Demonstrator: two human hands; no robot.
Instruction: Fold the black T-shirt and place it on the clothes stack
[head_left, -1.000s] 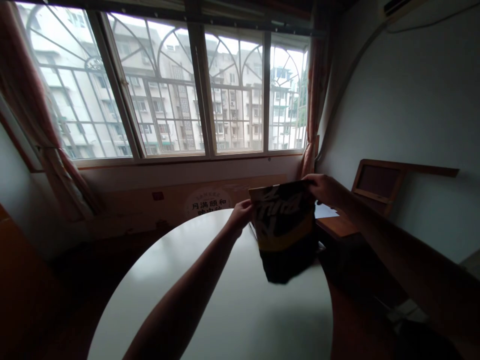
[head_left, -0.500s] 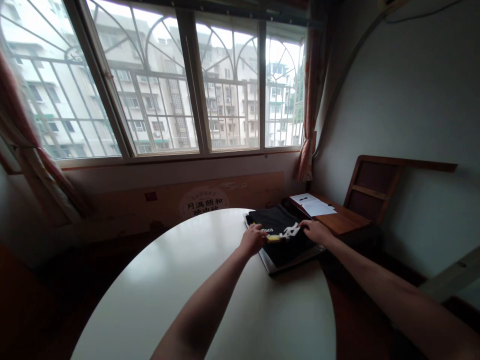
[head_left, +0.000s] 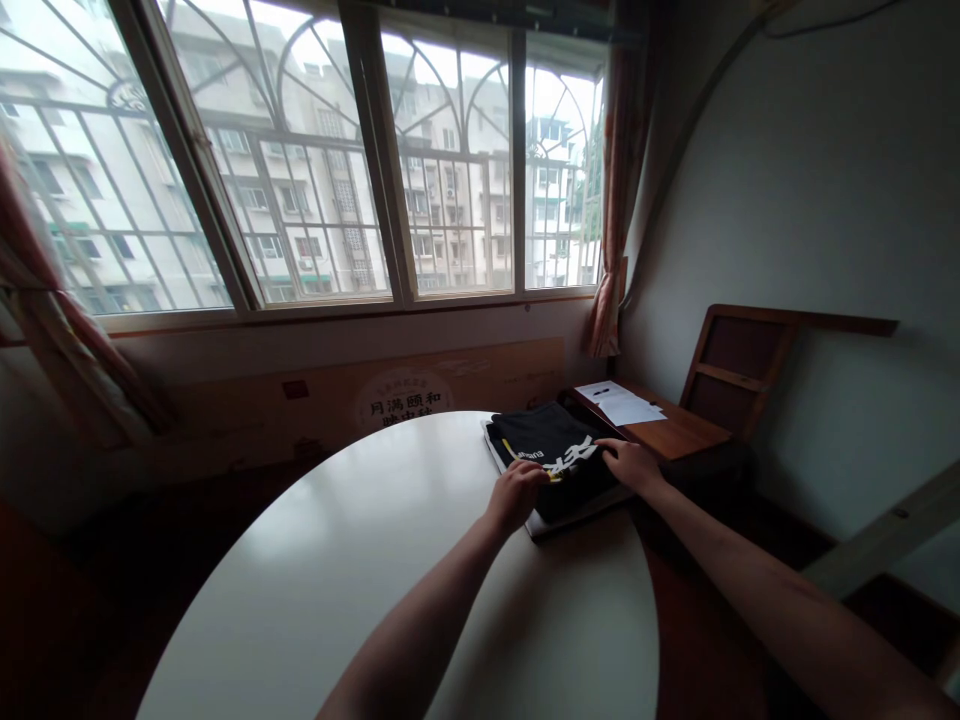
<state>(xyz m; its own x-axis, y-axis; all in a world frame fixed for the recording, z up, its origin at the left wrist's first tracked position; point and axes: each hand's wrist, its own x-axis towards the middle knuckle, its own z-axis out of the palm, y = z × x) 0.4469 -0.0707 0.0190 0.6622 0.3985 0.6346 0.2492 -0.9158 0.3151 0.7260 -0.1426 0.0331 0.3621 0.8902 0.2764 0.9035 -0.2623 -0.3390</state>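
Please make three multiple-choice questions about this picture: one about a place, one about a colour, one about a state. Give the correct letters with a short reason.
1. Where does the folded garment lie?
A. on the floor
B. at the far right edge of the white table
C. on the window sill

2. What is the main colour of the garment?
A. black
B. red
C. white

3. How is the garment now?
A. held up in the air
B. hanging on the chair
C. lying folded flat with both hands on it

Answers:
1 B: it rests on a flat light board at the table's edge, next to the wooden side table.
2 A: the cloth is black with white and yellow print.
3 C: the left hand and the right hand press on its near edge.
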